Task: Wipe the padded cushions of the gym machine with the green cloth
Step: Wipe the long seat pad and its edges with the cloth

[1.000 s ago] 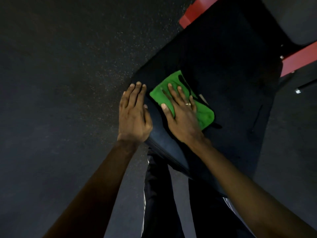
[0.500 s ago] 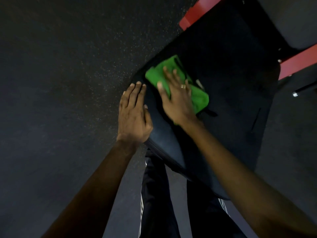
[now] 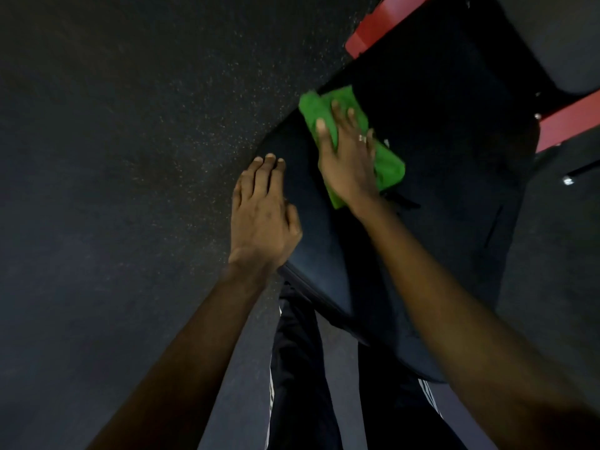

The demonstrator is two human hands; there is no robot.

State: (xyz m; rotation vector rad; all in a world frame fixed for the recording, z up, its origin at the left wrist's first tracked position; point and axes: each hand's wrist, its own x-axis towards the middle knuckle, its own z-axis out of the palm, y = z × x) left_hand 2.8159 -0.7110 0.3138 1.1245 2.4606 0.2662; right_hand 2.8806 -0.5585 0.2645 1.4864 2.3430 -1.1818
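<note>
A black padded cushion (image 3: pixel 454 177) of the gym machine fills the middle and right of the head view. The green cloth (image 3: pixel 388 165) lies flat on it near its left edge. My right hand (image 3: pixel 349 151) presses down on the cloth with straight, spread fingers and covers its middle; a ring shows on one finger. My left hand (image 3: pixel 263 212) rests flat on the cushion's near left edge, fingers straight and together, a short way left of the cloth.
Red frame bars of the machine run along the top (image 3: pixel 383 21) and the right (image 3: pixel 571 125) of the cushion. Dark speckled rubber floor (image 3: pixel 130 157) spreads to the left. My legs in dark striped trousers (image 3: pixel 302 384) stand below the cushion.
My right hand has slid the green cloth away from me along the cushion's left side. My left hand has stayed on the near edge.
</note>
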